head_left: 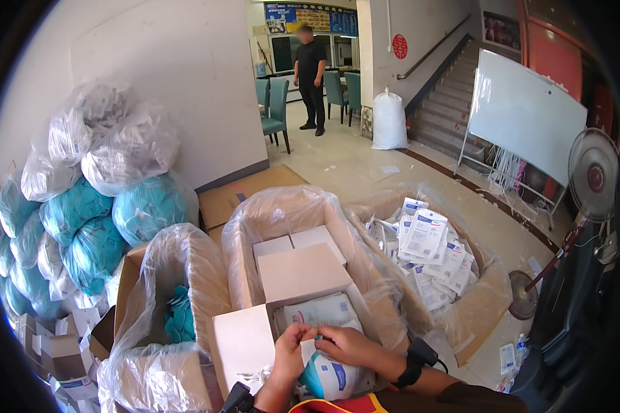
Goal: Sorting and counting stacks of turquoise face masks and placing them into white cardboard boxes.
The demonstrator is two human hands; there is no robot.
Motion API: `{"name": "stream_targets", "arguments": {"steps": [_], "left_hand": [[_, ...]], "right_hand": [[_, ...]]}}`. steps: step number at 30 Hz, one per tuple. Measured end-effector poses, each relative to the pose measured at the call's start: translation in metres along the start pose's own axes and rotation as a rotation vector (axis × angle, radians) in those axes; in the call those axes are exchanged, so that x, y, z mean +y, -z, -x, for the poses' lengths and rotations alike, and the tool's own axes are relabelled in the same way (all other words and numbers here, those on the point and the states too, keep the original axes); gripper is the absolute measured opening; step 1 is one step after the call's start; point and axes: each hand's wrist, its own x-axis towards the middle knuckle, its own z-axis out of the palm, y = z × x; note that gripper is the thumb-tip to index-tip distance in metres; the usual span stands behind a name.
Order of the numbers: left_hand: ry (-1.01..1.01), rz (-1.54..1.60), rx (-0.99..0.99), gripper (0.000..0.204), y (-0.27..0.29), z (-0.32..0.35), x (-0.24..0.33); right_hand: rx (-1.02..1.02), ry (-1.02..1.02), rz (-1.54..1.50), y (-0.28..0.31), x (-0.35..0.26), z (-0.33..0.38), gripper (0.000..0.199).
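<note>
position of left hand (293,345) and right hand (344,344) in head view: lower centre, fingertips nearly meeting, above near end of open cardboard box with pale flaps (304,274). left grip: narrow, thumb and fingers pinched on thin white piece (308,350). right grip: narrow, fingertips pinched at upper edge of same piece. location of rounded teal-and-white piece with blue print (334,376): directly below both hands; cannot tell whether joined to thin white piece, junction covered by fingers. just beyond hands, inside open box: flat grey-white plastic packets (324,310). on right wrist: black strapped device (417,359).

beyond open box: large brown carton with clear plastic liner (334,206), containing closed pale cardboard boxes (318,239). to left: second lined brown carton (132,265), containing loose teal pieces (180,316). to right: third lined brown carton (479,303), containing heaped white printed packets (430,241). far left, against wall: stacked clear bags with teal or white contents (93,255); below, small opened white-and-brown boxes (65,354).

background: standing person in dark clothing (311,69) near teal chairs (276,107); full white sack (390,120) near stairs (442,100); tilted whiteboard on metal frame (523,113); round pedestal fan (593,174) at right.
</note>
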Motion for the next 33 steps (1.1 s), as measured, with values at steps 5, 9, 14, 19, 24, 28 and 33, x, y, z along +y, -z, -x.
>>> {"name": "stream_targets", "arguments": {"steps": [5,9,14,19,24,28,33], "left_hand": [[0.001,0.001,0.005,0.016,0.002,0.0,-0.005],[0.038,0.033,-0.009,0.015,0.001,0.002,-0.001],[0.07,0.032,0.001,0.015,0.0,0.003,0.003],[0.05,0.021,0.021,0.015,-0.001,0.003,0.006],[0.002,0.149,0.061,0.01,-0.001,-0.003,0.003],[-0.044,0.091,0.046,0.007,0.001,0.001,0.004],[-0.035,0.149,0.059,0.008,0.0,0.003,0.011]], "right_hand": [[-0.005,0.01,0.001,-0.002,0.001,-0.001,0.032],[-0.002,0.012,-0.003,-0.002,0.004,0.001,0.031],[-0.017,0.008,-0.015,0.0,0.002,0.0,0.032],[-0.026,0.001,-0.035,0.003,-0.001,0.0,0.031],[0.147,-0.121,-0.61,0.019,0.004,-0.006,0.031],[0.079,-0.097,-0.158,0.018,0.014,-0.005,0.035],[0.06,0.003,0.03,0.016,0.002,-0.005,0.048]]}}
